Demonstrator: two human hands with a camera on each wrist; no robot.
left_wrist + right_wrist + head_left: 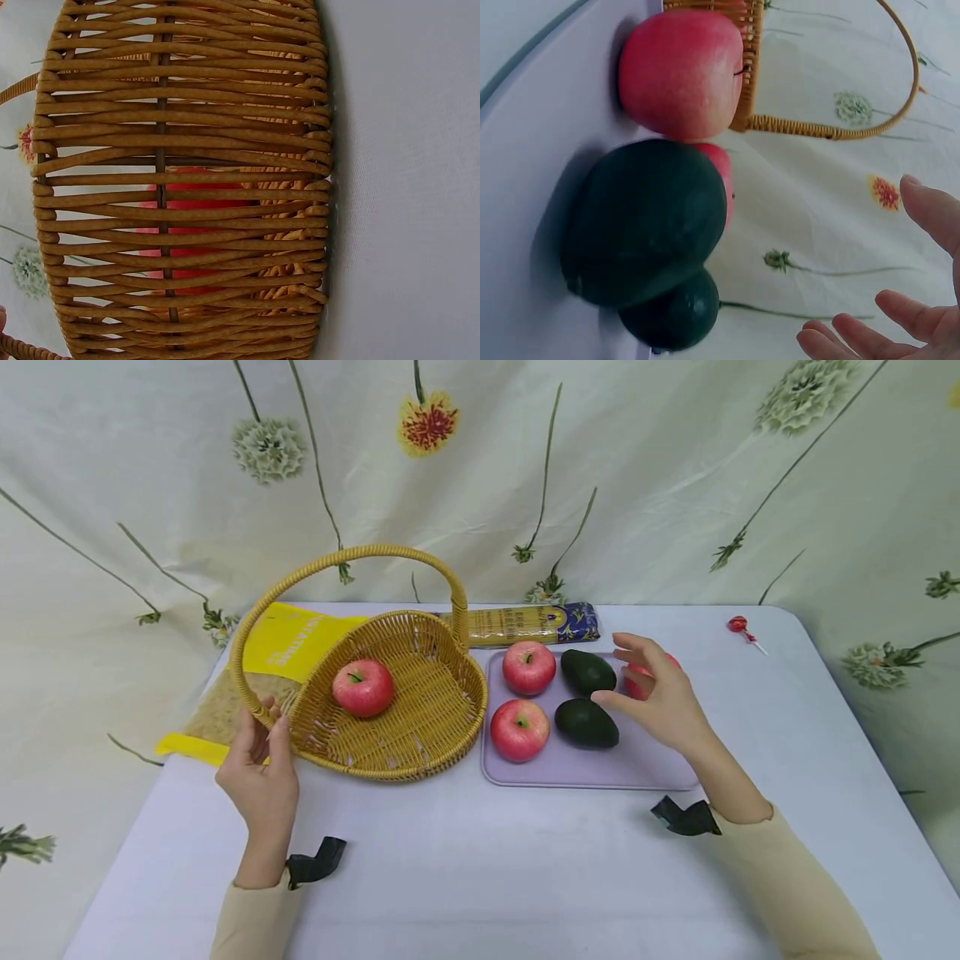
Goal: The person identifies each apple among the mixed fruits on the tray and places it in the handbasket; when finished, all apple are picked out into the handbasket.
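My left hand (260,777) grips the lower left end of the handle of a woven basket (431,727). One red apple (363,688) lies inside the basket; the left wrist view catches that apple (196,225) through the weave. Over the right part of a lilac tray (555,776), my right hand (660,697) hovers with thumb and fingers spread, holding nothing. On the tray are two dark green avocados (587,723) and red apples (520,731), one partly hidden behind the right hand. The right wrist view has the nearer avocado (645,225) below and left of the right hand (907,300).
A yellow bag (292,639) of tan contents lies behind and left of the basket. Behind the tray is a long gold and blue packet (525,625). A red lollipop (738,625) sits at the back right of the white table (465,877). Floral cloth (480,485) hangs behind.
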